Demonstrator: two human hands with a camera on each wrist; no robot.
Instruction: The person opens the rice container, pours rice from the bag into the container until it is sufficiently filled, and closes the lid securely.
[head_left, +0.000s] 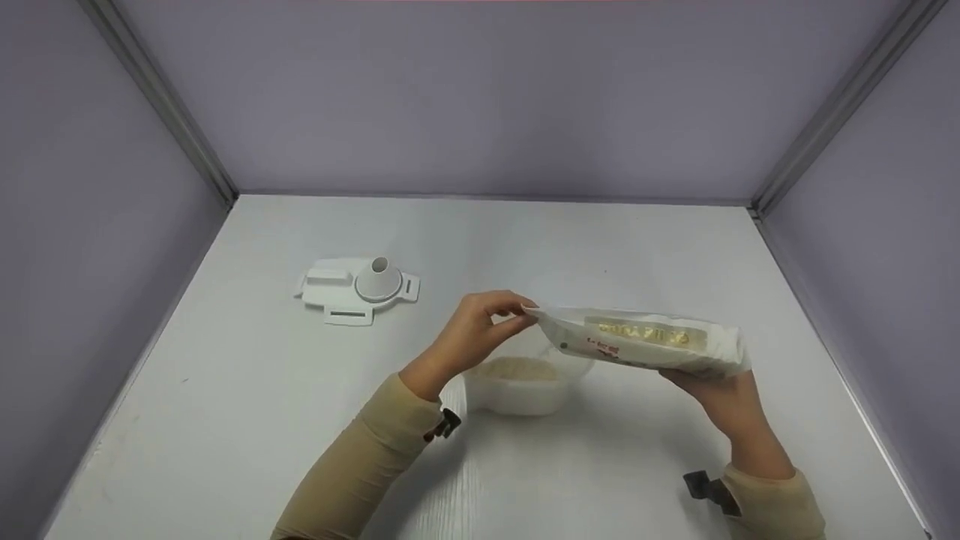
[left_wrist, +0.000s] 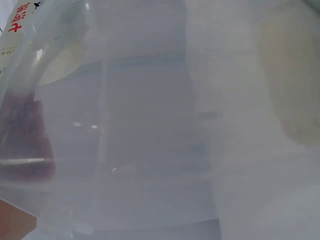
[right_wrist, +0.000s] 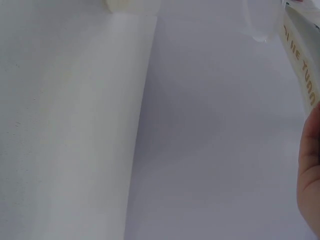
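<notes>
Over the table a white rice bag (head_left: 645, 341) with gold "QI HE YUAN" lettering is held nearly level, its narrow left end over a translucent white tub (head_left: 517, 399). Beige, grain-like contents (head_left: 517, 369) show inside the tub. My left hand (head_left: 484, 326) pinches the corner of the bag's left end between thumb and fingers. From beneath, my right hand (head_left: 716, 397) holds the bag's right end, most fingers hidden behind it. In the right wrist view, part of that hand (right_wrist: 310, 175) lies along the printed side of the bag (right_wrist: 300, 60).
A white lid-like plastic piece (head_left: 326, 289) with a cone-shaped cup (head_left: 379, 279) and slotted tabs lies on the table at the left. Grey-purple panels (head_left: 487, 97) wall the white table (head_left: 225, 420) at the back and both sides.
</notes>
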